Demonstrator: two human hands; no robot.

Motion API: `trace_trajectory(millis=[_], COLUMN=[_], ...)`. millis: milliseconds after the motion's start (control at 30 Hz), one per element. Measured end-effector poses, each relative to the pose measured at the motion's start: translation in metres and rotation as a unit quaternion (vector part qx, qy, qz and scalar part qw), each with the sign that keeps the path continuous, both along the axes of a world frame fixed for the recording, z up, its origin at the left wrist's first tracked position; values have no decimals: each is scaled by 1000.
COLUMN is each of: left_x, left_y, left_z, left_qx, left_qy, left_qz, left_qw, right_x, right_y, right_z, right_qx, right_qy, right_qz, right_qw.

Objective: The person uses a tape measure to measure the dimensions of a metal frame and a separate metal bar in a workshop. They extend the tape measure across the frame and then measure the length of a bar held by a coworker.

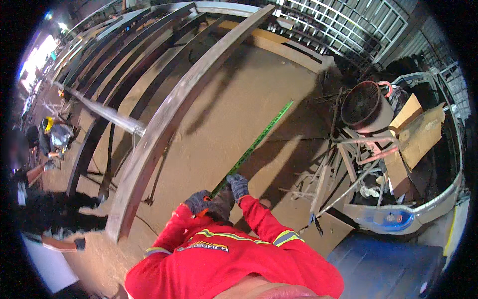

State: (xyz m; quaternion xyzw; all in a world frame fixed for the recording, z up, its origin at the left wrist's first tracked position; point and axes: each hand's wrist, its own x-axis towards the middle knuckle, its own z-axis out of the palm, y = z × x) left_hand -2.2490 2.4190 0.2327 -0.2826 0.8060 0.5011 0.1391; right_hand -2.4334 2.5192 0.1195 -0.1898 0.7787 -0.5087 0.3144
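Observation:
A bright green tape measure blade runs out stiffly from my hands, away and to the right over the brown floor. My left hand, in a dark grey knitted glove, is closed around the near end of the tape measure, where a bit of orange shows by the palm. Slightly ahead and to the right, my gloved right hand has its fingers closed at the blade. The fingertips of both hands are partly hidden. A long dark metal beam slants past on the left, apart from my hands.
Several more dark beams stand in a row at the far left. Another person in dark clothes is at the left edge. On the right are a round bin, torn cardboard, metal scrap and a blue panel.

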Motion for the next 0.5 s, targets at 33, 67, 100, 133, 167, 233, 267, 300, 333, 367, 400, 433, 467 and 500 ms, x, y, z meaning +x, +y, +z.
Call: trace_trajectory(millis=[33, 67, 100, 133, 167, 233, 267, 300, 333, 367, 400, 433, 467, 500], left_x=[-20, -34, -52, -66, -81, -123, -150, -187, -217, -237, -254, -273, -296, -323], left_y=[-10, -16, -29, -41, -53, -86, -96, -112, -132, -142, -137, -137, -148, -162], left_z=[-4, 1, 12, 21, 25, 23, 23, 24, 23, 19, 12, 7, 3, -1], left_qx=[-7, -11, -22, 64, 52, 29, -21, -79, -138, -92, -43, 6, 19, 32], left_qy=[-13, -33, -45, 4, 12, 24, 35, 46, 55, 75, 97, 119, 96, 76], left_qz=[9, 27, 51, 85, 72, 64, -33, -133, -236, -174, -113, -54, -66, -86], left_qw=[1000, 999, 997, 994, 996, 997, 999, 987, 960, 978, 988, 991, 993, 993], right_x=[-22, -35, -55, -78, -117, -194, -231, -265, -293, -320, -346, -371, -392, -422], right_y=[-13, -23, -41, -56, -65, -89, -104, -122, -140, -156, -164, -170, -172, -171], right_z=[2, 22, 51, 77, 83, 89, 80, 70, 61, 52, 45, 37, 20, -2], right_qx=[-25, -45, -69, -114, -69, -49, -75, -115, -150, -151, -126, -96, -121, -149], right_qy=[-109, -223, -328, -371, -71, 348, 225, 100, -16, -112, -234, -351, -369, -383], right_qz=[-16, -23, -23, -45, 171, 244, 196, 134, 81, 49, 11, -31, -32, -39], right_qw=[994, 973, 942, 921, 980, 904, 952, 979, 985, 981, 964, 931, 921, 911])
